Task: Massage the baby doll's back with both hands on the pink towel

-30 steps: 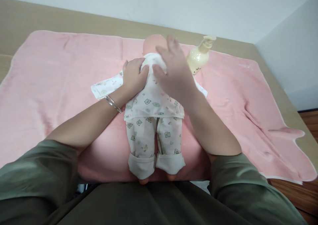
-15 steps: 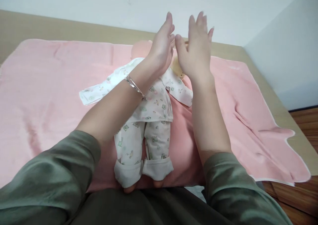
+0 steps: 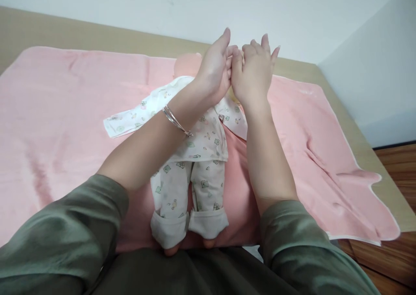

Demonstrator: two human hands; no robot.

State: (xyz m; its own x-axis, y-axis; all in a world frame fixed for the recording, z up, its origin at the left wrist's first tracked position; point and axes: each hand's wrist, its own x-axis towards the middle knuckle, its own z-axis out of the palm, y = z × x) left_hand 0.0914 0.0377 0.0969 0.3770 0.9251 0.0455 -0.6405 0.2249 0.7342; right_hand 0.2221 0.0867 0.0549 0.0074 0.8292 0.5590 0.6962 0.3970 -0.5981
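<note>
A baby doll lies on its back in a white printed shirt (image 3: 206,139) and matching trousers (image 3: 208,184) with rolled-up cuffs. Part of its head (image 3: 186,65) shows beside my left wrist; its face is behind my hands. My left hand (image 3: 216,67) is raised over the upper chest, open, thumb up and fingers loosely bent, with nothing visible in it. Close by on its right, my right hand (image 3: 255,71) is open with fingers spread, its thumb at the left fingertips. Below that hand a small yellow thing (image 3: 233,96) is mostly covered.
Under the doll a pink blanket (image 3: 65,108) with a white edge spreads across a light wooden table (image 3: 97,34). White walls (image 3: 130,8) stand behind and at the right. Brown wood (image 3: 396,169) shows beyond the table's right side.
Both hands have come down a little, and the right has moved left towards the left hand. The right fingers are bent more. The yellow thing is more covered.
</note>
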